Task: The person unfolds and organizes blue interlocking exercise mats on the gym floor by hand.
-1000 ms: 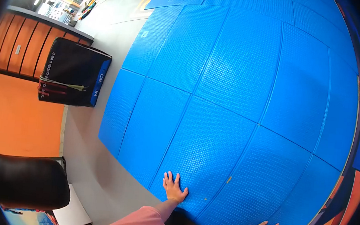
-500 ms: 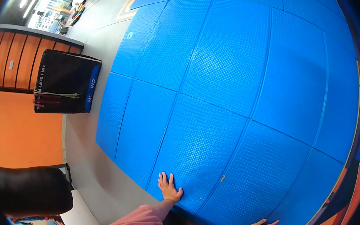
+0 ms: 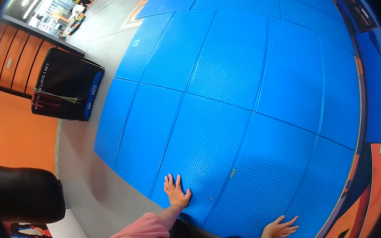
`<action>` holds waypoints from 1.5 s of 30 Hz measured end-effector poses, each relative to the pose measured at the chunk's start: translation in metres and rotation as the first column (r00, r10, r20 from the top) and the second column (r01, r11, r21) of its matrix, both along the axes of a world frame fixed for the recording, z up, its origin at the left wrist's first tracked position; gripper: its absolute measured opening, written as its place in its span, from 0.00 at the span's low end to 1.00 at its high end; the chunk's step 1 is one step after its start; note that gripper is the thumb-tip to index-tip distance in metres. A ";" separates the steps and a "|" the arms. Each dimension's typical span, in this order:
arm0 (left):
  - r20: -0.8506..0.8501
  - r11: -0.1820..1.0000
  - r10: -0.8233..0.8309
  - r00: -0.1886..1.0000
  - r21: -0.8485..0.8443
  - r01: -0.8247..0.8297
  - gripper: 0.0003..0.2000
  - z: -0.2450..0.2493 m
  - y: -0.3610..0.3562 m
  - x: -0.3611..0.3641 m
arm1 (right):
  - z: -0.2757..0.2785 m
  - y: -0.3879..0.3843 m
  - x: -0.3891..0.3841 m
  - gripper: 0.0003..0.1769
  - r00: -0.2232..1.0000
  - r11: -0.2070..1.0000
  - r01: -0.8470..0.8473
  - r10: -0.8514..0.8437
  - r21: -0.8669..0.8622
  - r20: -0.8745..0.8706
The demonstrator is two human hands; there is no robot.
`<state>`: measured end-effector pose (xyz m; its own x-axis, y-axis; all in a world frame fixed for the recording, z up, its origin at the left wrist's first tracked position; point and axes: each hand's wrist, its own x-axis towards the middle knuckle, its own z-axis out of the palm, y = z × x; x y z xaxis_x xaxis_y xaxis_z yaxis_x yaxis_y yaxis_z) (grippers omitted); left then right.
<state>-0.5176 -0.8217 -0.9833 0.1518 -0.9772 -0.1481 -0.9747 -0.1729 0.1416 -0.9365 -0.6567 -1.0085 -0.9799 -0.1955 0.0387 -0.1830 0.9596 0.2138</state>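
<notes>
Blue textured mats (image 3: 214, 134) cover most of the floor ahead. My left hand (image 3: 177, 191) lies flat on the mat near its lower edge, palm down and fingers spread, holding nothing. Further right, my right hand (image 3: 280, 228) also rests on the mat with its fingers apart and nothing in it. Pink sleeves cover my upper arms, and my dark-clothed knees show between the hands. A small worn spot (image 3: 233, 173) marks the seam between two mats.
A black box-shaped bag (image 3: 66, 84) stands on grey floor (image 3: 78, 154) at the left, by an orange wall (image 3: 15, 126). A black padded object (image 3: 25, 195) is at the lower left. Several people are at the upper left. A colourful wall panel (image 3: 354, 215) borders the right.
The view has shifted, showing more of the right wall. Both hands stay flat on the mat; the right hand's fingers point more upward in the view.
</notes>
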 end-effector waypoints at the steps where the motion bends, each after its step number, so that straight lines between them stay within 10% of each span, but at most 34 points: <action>1: -0.013 1.000 0.012 1.000 0.002 -0.012 0.44 0.002 0.001 -0.001 | 0.003 -0.001 0.000 0.37 1.000 1.000 0.002 -0.002 -0.016 -0.013; 9: 0.148 0.994 -0.091 0.985 -0.038 0.098 0.40 0.043 0.005 0.015 | 0.045 0.008 -0.003 0.44 0.988 0.994 0.058 -0.044 -0.092 0.149; 11: -0.399 0.777 0.023 0.917 0.584 0.234 0.41 0.080 -0.010 0.064 | 0.050 0.026 -0.005 0.50 0.931 0.982 0.059 0.011 -0.182 0.364; 13: -0.486 0.805 0.121 0.865 0.558 0.201 0.38 0.102 0.043 0.096 | 0.037 0.066 -0.032 0.49 0.923 0.936 0.050 0.089 -0.348 0.373; 15: -0.669 0.937 -0.250 0.700 0.017 0.350 0.34 0.149 0.120 0.114 | -0.009 0.135 -0.074 0.42 0.745 0.548 0.233 0.430 -0.803 0.510; 17: -0.657 0.971 -0.137 0.741 0.060 0.232 0.33 0.201 0.217 0.117 | 0.011 0.182 -0.054 0.33 0.864 0.588 0.418 -0.021 -0.692 0.504; 19: -0.610 0.961 -0.250 0.752 -0.061 0.270 0.33 0.190 0.304 0.127 | -0.078 0.235 -0.077 0.40 0.657 0.049 0.744 0.133 -0.667 0.742; 21: -0.483 0.934 -0.355 0.800 -0.151 0.323 0.33 0.182 0.363 0.129 | -0.040 0.256 -0.063 0.48 0.302 -0.077 0.953 0.187 -0.293 0.935; 23: -0.330 0.895 -0.442 0.834 -0.226 0.385 0.33 0.185 0.390 0.129 | -0.025 0.251 -0.057 0.50 0.202 -0.267 0.956 0.317 -0.117 0.927; 34: -0.401 0.933 -0.344 0.849 -0.247 0.262 0.30 0.193 0.385 0.123 | 0.058 0.197 -0.017 0.28 0.158 -0.176 0.982 0.555 -0.071 0.817; 45: -0.428 0.935 -0.332 0.841 -0.264 0.235 0.28 0.192 0.388 0.127 | 0.050 0.194 0.003 0.32 0.223 -0.200 0.968 0.416 -0.150 0.882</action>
<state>-0.3908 -0.4332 -0.7912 -0.1746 -0.9825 0.0648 -0.7909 0.1791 0.5851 -0.9331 -0.4626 -0.9583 -0.4030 -0.3343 -0.8520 0.9128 -0.0787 -0.4009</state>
